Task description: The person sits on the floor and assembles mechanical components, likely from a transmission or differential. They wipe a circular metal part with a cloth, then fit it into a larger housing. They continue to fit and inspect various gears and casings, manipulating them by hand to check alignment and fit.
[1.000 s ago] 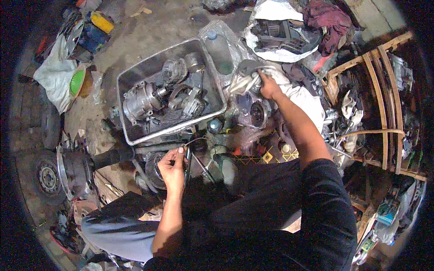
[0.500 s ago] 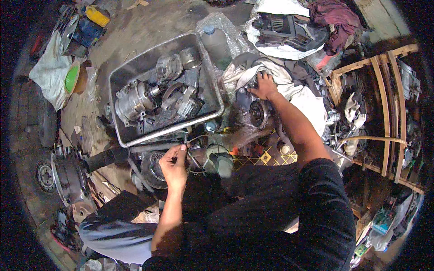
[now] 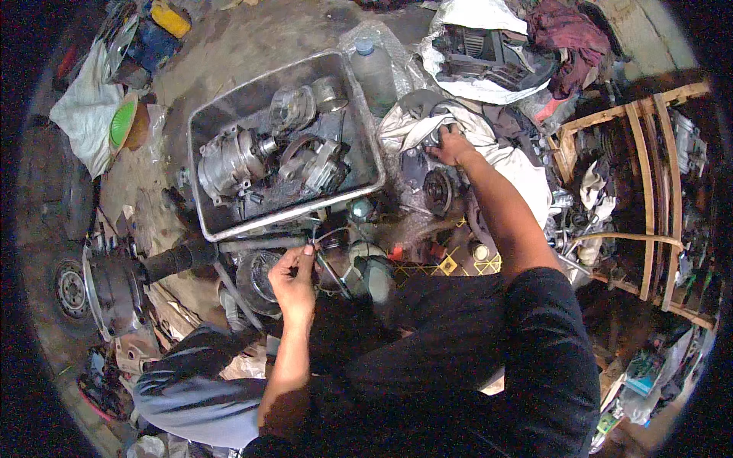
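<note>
My left hand (image 3: pixel 293 284) is raised just in front of the tray, thumb and fingertips pinched together. What they hold is too small to make out; a thin, pale wire-like piece shows beside the fingertips. Farther off to the right, my right hand (image 3: pixel 453 146) is on the crumpled white cloth (image 3: pixel 500 156), its fingers curled down over a small dark thing I cannot name. Just below that hand lies a dark round pulley-like part (image 3: pixel 437 191). Greasy metal machine parts, among them a large cylindrical unit (image 3: pixel 229 164), lie in the grey tray (image 3: pixel 286 221).
Behind the tray's right corner stands a clear plastic bottle (image 3: pixel 372 72) with a blue cap. A wooden slatted frame (image 3: pixel 640 198) with metal parts is at the right. A yellow plastic grid (image 3: pixel 450 266) lies by my legs. At the left is a wheel (image 3: pixel 72 288).
My right hand has shifted slightly and its fingers have curled in more over the thing on the cloth. My left hand keeps its pinch in nearly the same place. The view has tilted a little.
</note>
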Demonstrator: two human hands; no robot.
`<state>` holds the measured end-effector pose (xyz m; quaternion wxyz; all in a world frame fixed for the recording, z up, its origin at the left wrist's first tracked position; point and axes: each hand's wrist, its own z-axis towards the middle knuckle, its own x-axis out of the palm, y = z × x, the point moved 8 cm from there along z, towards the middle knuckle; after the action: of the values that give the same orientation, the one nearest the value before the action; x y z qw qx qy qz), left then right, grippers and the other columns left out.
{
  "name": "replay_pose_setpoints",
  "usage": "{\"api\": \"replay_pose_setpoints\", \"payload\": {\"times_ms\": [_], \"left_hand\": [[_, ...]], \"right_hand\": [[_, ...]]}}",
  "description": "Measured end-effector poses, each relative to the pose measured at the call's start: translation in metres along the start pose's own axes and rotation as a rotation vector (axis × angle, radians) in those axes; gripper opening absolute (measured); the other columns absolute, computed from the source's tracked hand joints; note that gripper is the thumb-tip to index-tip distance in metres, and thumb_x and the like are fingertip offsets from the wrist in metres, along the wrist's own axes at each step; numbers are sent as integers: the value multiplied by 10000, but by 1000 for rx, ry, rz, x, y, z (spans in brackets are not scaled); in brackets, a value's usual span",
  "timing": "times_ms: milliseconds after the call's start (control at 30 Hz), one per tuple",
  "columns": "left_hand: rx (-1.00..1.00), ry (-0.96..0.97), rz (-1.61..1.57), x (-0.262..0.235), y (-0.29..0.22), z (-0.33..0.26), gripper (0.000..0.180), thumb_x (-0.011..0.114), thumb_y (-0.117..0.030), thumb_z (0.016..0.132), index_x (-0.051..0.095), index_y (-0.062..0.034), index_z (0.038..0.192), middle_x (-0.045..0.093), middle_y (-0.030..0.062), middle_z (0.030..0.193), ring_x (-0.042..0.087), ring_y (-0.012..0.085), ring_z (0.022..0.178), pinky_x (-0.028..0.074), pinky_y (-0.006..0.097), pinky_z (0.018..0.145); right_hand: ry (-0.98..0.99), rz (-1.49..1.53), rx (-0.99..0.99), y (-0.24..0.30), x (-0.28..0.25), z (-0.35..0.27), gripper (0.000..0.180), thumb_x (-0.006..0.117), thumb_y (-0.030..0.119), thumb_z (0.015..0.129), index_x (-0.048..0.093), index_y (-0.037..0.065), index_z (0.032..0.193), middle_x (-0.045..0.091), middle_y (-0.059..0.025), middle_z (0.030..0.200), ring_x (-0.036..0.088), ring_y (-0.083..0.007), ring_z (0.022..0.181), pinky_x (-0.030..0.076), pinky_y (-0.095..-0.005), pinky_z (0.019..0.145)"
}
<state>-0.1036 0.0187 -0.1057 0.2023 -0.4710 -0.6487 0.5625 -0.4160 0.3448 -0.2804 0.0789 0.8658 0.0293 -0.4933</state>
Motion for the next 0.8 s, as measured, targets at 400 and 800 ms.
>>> {"api": "replay_pose_setpoints", "payload": {"times_ms": [400, 800], "left_hand": [[-44, 28, -209, -24, -1, -10, 185, 662, -151, 943, 730, 21, 955, 644, 6, 698, 525, 62, 583, 397, 228, 538], [116, -95, -24, -130, -48, -54, 193, 656, -165, 935, 718, 17, 937, 664, 20, 725, 542, 94, 653, 444, 284, 595]], "right_hand": [[16, -31, -89, -3, 60, -56, 720, 811, 572, 652, 671, -73, 940, 683, -277, 950, 671, -396, 948, 538, -440, 839], [-277, 213, -214, -16, 7, -121, 586, 863, 352, 635, 561, -28, 962, 647, -249, 847, 629, -455, 815, 494, -495, 705]]}}
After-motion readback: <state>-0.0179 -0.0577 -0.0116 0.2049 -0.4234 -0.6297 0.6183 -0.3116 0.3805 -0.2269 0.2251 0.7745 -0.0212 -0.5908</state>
